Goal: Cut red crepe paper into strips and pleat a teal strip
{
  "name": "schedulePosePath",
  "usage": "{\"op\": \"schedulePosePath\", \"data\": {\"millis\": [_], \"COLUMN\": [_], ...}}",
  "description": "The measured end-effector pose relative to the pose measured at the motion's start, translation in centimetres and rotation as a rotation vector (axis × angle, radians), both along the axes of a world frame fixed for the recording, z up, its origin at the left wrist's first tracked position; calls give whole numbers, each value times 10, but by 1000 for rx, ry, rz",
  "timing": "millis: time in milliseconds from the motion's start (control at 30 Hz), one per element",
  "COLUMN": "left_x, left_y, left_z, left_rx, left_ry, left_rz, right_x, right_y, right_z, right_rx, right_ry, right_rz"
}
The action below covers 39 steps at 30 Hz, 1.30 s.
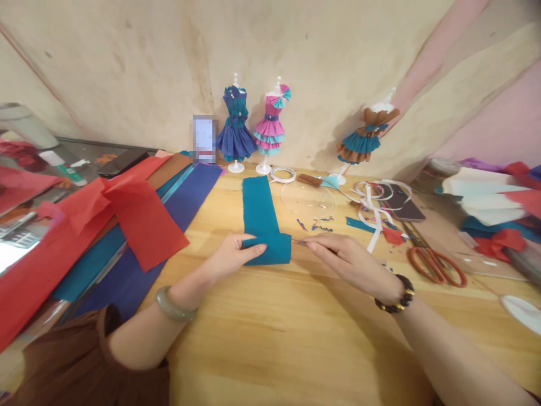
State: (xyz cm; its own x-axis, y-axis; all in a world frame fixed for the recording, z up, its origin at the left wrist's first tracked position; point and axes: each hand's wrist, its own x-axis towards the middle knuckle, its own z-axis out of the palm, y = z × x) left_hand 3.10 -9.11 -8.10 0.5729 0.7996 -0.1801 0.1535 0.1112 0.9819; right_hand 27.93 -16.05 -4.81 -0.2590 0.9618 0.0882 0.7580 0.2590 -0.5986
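Note:
A strip of teal crepe paper (259,206) lies on the wooden table in front of me, its near part folded over to the right. My left hand (228,256) pinches this folded part, with the thumb on top and the fingers partly hidden beneath. At the fold's right edge, my right hand (344,258) is closed on a slim metal tool (299,242), perhaps tweezers. The tool's tip is close to the paper; whether they touch I cannot tell.
Three small dress forms in paper dresses, one blue and teal (237,121), one pink (271,121), one brown (367,135), stand by the wall. Orange-handled scissors (437,266) and white ribbon (372,217) lie right. Red crepe paper (143,225) covers other sheets at left.

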Motion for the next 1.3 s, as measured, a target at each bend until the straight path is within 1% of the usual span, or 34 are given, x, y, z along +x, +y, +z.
{"op": "schedulePosePath", "data": {"millis": [167,300,433,667,867,1133,1300], "left_x": [1,2,2,2,4,4,4], "left_y": [-1,0,1,-1,-2,-2,-2], "left_z": [7,7,7,9,12,11,10], "left_rx": [42,121,150,156,140,87,89], "left_ry": [71,105,138,156,122,115,117], "left_rz": [-55,-90,-105,-102,-96,-90,-86], "right_x": [-1,-3,-6,-11,-14,-15,-14], "right_y": [-1,-3,-4,-6,-6,-6,-5], "right_z": [2,4,6,10,11,9,8], "right_rx": [-10,-30,-32,-33,-15,-18,-1], "right_ry": [-7,-17,-23,-36,-26,-30,-39], "right_rz": [7,10,11,-3,21,7,7]}}
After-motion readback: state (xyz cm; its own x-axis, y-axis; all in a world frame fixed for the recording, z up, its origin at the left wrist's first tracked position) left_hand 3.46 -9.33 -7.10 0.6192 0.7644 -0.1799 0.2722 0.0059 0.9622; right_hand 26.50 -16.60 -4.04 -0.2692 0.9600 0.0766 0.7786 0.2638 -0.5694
